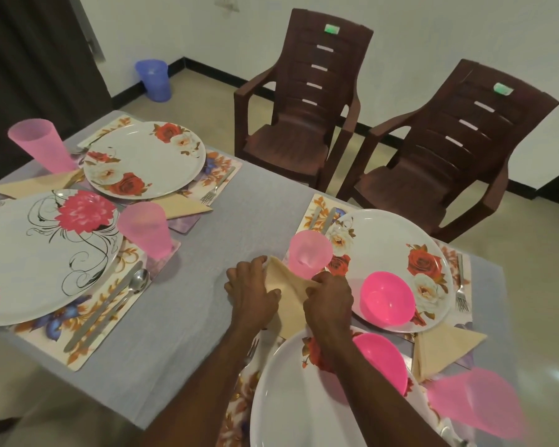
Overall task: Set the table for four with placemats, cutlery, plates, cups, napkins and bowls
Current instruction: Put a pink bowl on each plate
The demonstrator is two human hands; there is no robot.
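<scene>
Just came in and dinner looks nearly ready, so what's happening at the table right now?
A person is setting the table for four. Both hands are on a beige napkin beside a pink cup: the left hand and the right hand pinch it as if folding or placing it. Four floral plates are out. The two nearer plates each hold a pink bowl; the two plates on the left have no bowl on them yet.
</scene>
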